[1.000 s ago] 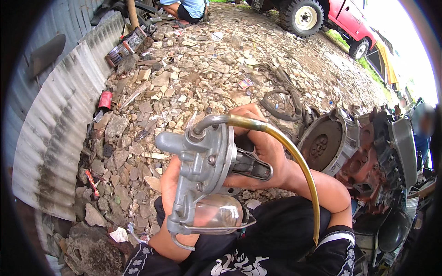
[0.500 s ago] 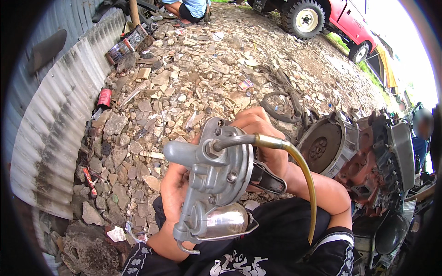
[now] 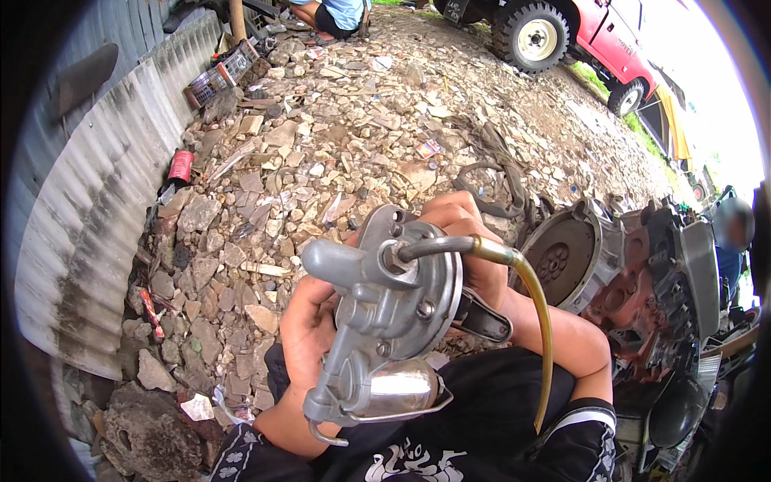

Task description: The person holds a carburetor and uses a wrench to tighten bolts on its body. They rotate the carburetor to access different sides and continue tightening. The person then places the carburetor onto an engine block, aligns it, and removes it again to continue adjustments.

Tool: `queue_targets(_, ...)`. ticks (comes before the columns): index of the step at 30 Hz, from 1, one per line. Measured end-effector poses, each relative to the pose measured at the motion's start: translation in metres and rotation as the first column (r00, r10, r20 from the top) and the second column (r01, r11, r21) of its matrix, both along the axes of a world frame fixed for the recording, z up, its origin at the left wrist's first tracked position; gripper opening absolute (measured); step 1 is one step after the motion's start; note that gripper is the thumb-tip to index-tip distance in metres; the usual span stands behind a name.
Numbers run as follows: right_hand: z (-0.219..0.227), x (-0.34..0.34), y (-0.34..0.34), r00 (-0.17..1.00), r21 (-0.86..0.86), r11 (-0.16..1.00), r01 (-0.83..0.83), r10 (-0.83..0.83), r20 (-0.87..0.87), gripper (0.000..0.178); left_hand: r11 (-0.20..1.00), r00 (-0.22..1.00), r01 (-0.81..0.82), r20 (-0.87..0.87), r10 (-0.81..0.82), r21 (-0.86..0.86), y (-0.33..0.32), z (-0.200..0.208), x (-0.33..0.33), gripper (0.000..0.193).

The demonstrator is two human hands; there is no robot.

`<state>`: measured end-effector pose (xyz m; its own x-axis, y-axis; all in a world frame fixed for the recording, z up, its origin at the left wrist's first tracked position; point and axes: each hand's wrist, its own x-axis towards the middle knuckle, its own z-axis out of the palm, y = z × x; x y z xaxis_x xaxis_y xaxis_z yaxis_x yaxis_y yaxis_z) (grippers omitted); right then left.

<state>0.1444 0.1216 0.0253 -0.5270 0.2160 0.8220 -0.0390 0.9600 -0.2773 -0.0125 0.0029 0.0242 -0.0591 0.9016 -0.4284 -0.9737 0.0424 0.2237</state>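
A grey metal fuel pump [image 3: 377, 301] is held up close in front of my chest. It has a blunt rounded dome, a glass sediment bowl [image 3: 399, 387] in a wire bail at its lower end, and a yellowish hose [image 3: 536, 293] curving down on the right from a metal pipe. My left hand [image 3: 307, 320] grips the pump's left side, its fingertips hidden behind the body. Curled round the far right side is my right hand [image 3: 474, 233], near a dark lever arm [image 3: 484, 319]. The pump covers part of both hands.
A large engine block [image 3: 634, 281] with a round flywheel stands close on my right. Corrugated metal sheets [image 3: 96, 209] line the left. Stones cover the ground, with a dark strap [image 3: 510, 173] lying ahead. A person [image 3: 329, 18] squats at the back; a red vehicle [image 3: 598, 36] stands far right.
The fuel pump has shifted slightly to the right in my hands and turned a little. Both hands keep their hold.
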Motion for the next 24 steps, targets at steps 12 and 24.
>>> queue_targets(12, 0.006, 0.002, -0.004, 0.996, -0.112, 0.99, -0.087, 0.09, 0.024, 0.045, 0.907, 0.989, 0.069, 0.093, -0.118, 0.415, -0.007, -0.013, -0.009, 0.055)
queue_targets(24, 0.013, -0.002, -0.016, 0.996, -0.176, 0.984, 0.041, -0.027, 0.082, 0.05, 0.946, 0.995, 0.057, -0.096, -0.028, 0.32, -0.009, -0.02, -0.009, 0.043)
